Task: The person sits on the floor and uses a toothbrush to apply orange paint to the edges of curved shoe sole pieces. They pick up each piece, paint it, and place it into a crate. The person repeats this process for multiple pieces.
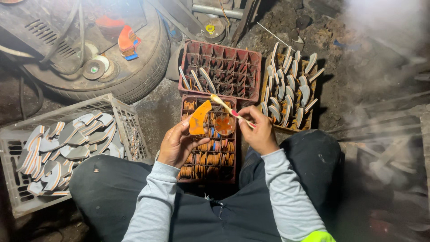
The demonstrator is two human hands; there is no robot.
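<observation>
Dirt and dust cover the dark floor, and crates sit all around a person's knees. An old tyre (134, 76) lies at the back with discs on it.

The left hand (179, 143) is closed on a curved orange piece (199, 118), pinching its lower end so it stands up. The right hand (260, 130) is closed on a thin brush (228, 108), held like a pencil. Its pale tip points up and left, just beside the top of the orange piece. Under the brush sits a small round pot (225, 124) of orange-brown paint, resting on the near crate (208, 175).

I think the painting step is in hand. The next move calls for a soft, steady stroke, and a firm pinch so the piece does not tip.

The near crate is red plastic with small cells, full of smooth orange pieces on edge. The far crate (242, 58) is mostly empty. A wooden tray (313, 71) on the right holds grey curved pieces. A pale grid basket (130, 125) on the left holds flat grey pieces with striped edges. Smoke blurs the right side.
</observation>
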